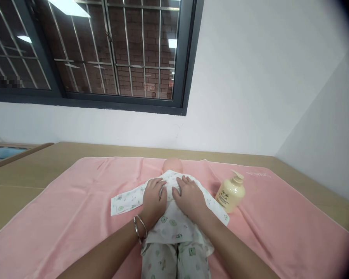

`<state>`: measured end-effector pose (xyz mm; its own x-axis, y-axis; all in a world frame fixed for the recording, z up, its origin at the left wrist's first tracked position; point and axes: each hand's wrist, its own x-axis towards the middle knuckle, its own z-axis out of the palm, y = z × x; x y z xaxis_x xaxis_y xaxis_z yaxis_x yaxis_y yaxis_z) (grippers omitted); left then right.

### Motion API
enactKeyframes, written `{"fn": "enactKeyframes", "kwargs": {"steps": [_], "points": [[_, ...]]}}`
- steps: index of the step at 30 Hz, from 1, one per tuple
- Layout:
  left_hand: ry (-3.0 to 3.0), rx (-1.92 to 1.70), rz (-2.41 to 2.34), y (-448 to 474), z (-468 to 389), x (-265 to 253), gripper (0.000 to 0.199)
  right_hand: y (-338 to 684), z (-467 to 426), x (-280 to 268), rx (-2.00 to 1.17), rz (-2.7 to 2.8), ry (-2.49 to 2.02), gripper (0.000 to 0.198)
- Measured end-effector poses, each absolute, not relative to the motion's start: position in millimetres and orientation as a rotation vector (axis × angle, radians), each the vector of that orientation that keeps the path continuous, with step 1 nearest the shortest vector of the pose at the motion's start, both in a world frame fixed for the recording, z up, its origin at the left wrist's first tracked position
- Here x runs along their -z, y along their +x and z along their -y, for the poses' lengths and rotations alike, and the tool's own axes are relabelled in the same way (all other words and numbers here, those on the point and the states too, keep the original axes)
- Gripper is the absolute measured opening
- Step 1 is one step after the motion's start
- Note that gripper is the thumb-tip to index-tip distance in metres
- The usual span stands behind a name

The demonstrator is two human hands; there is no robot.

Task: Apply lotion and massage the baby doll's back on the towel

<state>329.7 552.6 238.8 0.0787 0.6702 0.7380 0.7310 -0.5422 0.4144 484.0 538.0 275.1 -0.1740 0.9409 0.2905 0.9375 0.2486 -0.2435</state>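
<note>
A baby doll (172, 166) lies on a pink cloth, its bald head toward the wall. It wears a white long-sleeved top (171, 221) with a small green print and matching trousers (159, 261). My left hand (155, 195), with silver bangles at the wrist, rests on the left side of the doll's upper body, fingers stretched out. On the right side of it lies my right hand (189, 195), its fingers also extended flat on the fabric. The sleeves spread out to both sides. The doll's own hands and face are hidden.
A cream pump bottle (231, 192) stands close to the right sleeve. The pink cloth (84, 201) covers most of a wooden-toned tabletop (17, 201). Behind it rise a white wall (235, 77) and a dark-framed barred window (183, 77).
</note>
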Motion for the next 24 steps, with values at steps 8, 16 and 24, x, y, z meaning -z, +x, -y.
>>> {"fn": "enactKeyframes", "kwargs": {"steps": [8, 16, 24], "points": [[-2.278, 1.393, 1.577, 330, -559, -234, 0.024, 488, -550, -262, -0.026, 2.136, -1.680, 0.054], [-2.272, 1.405, 1.590, 330, -559, -232, 0.025, 484, -546, -265, 0.019, 2.114, -1.664, 0.050], [-2.281, 1.428, 1.595, 331, -560, -232, 0.026, 482, -541, -275, -0.014, 2.019, -1.598, 0.023]]}}
